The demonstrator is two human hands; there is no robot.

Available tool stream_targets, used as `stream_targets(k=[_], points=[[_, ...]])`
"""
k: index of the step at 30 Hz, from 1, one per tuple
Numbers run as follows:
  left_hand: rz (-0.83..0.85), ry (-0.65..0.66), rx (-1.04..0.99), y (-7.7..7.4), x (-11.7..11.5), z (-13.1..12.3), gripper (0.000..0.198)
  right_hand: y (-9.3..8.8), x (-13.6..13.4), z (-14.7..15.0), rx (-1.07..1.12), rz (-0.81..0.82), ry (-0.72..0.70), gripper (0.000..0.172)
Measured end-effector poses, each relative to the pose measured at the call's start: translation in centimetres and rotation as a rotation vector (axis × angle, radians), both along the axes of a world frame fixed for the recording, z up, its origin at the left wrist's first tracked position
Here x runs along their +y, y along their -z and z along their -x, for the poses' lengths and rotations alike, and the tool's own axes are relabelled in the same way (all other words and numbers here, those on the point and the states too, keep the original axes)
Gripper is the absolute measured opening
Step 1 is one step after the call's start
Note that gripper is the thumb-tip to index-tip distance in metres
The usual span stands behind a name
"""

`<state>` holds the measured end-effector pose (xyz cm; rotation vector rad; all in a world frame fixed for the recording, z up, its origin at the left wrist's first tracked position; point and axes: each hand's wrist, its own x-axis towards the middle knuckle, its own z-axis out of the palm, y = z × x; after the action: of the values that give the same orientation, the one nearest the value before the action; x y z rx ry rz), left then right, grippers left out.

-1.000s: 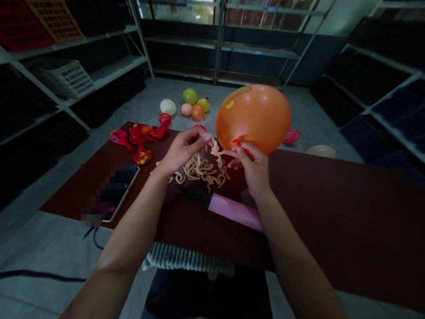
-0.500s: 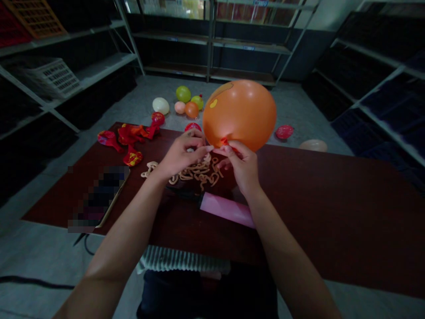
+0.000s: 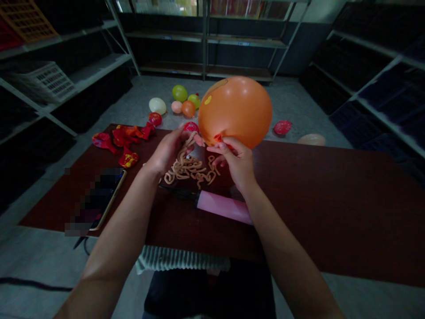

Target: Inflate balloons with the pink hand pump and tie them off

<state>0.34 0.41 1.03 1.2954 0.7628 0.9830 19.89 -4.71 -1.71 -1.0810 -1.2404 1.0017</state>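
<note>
A large inflated orange balloon stands over the far edge of the table, its neck turned toward me. My right hand is closed in a pinch on that neck. My left hand is closed around a tan cord-like strand just left of the balloon, its fingertips apart from the neck. Below the hands lies a tangled pile of similar tan strands. Nearer me is a pink balloon pump with a black end, partly behind my right forearm.
Limp red balloons and a phone lie on the left of the dark table. Beyond it, several inflated balloons, including a white one and a red one, rest on the floor. Shelves stand around.
My left hand has drawn back left from the balloon's neck, and a tan strand now shows in it, raised from the pile. My right hand keeps its pinch. The view has shifted slightly.
</note>
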Motion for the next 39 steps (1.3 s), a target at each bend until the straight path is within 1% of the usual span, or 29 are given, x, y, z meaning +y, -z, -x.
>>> stream_targets(k=[3, 6, 8, 10, 12, 14, 16, 18, 21, 22, 23, 25, 27, 29, 31, 32, 34, 37, 39], points=[[-0.053, 0.009, 0.011, 0.1, -0.2, 0.2, 0.035, 0.0, 0.0, 0.0, 0.002, 0.010, 0.007, 0.043], [-0.138, -0.040, 0.142, -0.2, -0.6, 0.4, 0.030, 0.0, 0.1, 0.0, -0.006, 0.007, 0.001, 0.044], [-0.259, -0.045, 0.286, -0.3, -0.6, 0.5, 0.031, 0.0, 0.1, 0.0, -0.012, 0.002, 0.001, 0.044], [-0.419, -0.059, 0.393, -0.2, -0.3, 0.8, 0.036, 0.0, 0.0, 0.0, -0.010, -0.001, 0.006, 0.043], [-0.555, -0.138, 0.443, 0.0, 0.2, 1.0, 0.035, -0.1, 0.0, -0.1, -0.016, 0.004, 0.015, 0.042], [-0.618, -0.228, 0.452, 0.2, 0.4, 1.1, 0.031, -0.1, 0.0, -0.1, -0.034, 0.007, 0.024, 0.043], [-0.604, -0.259, 0.420, 0.3, 0.4, 1.1, 0.029, 0.0, 0.0, -0.2, -0.043, 0.005, 0.027, 0.042], [-0.578, -0.283, 0.352, 0.2, 0.1, 0.7, 0.032, 0.0, 0.0, -0.2, -0.041, 0.003, 0.023, 0.041], [-0.577, -0.342, 0.182, 0.0, -0.7, -0.3, 0.041, 0.1, 0.0, -0.2, -0.050, 0.012, 0.020, 0.041], [-0.542, -0.338, 0.109, -0.2, -1.0, -0.6, 0.043, 0.1, 0.0, -0.2, -0.054, 0.014, 0.018, 0.041], [-0.477, -0.315, 0.031, -0.4, -1.2, -0.9, 0.043, 0.2, 0.0, -0.1, -0.052, 0.015, 0.016, 0.040], [-0.290, -0.242, -0.119, -0.8, -1.6, -1.3, 0.042, 0.1, 0.0, -0.1, -0.036, 0.005, 0.015, 0.038], [-0.105, -0.159, -0.214, -1.3, -1.7, -1.5, 0.044, 0.1, -0.1, 0.0, -0.031, -0.008, 0.017, 0.034], [0.018, -0.097, -0.246, -1.4, -1.5, -1.4, 0.052, 0.0, -0.1, 0.0, -0.049, -0.015, 0.021, 0.032], [0.075, -0.069, -0.214, -1.2, -1.0, -1.2, 0.055, 0.0, -0.2, 0.0, -0.077, -0.011, 0.022, 0.031], [0.074, -0.082, -0.192, -1.0, -0.8, -1.2, 0.055, 0.0, -0.2, 0.0, -0.086, -0.008, 0.021, 0.030], [0.018, -0.156, -0.141, -0.5, -0.6, -1.1, 0.049, 0.1, -0.1, 0.1, -0.097, -0.001, 0.018, 0.030], [-0.191, -0.286, -0.053, 0.0, -1.1, -1.2, 0.034, 0.3, -0.1, 0.0, -0.103, 0.005, 0.010, 0.030], [-0.368, -0.295, 0.022, -0.2, -1.9, -1.3, 0.023, 0.6, -0.1, -0.1, -0.125, 0.004, 0.007, 0.030]])
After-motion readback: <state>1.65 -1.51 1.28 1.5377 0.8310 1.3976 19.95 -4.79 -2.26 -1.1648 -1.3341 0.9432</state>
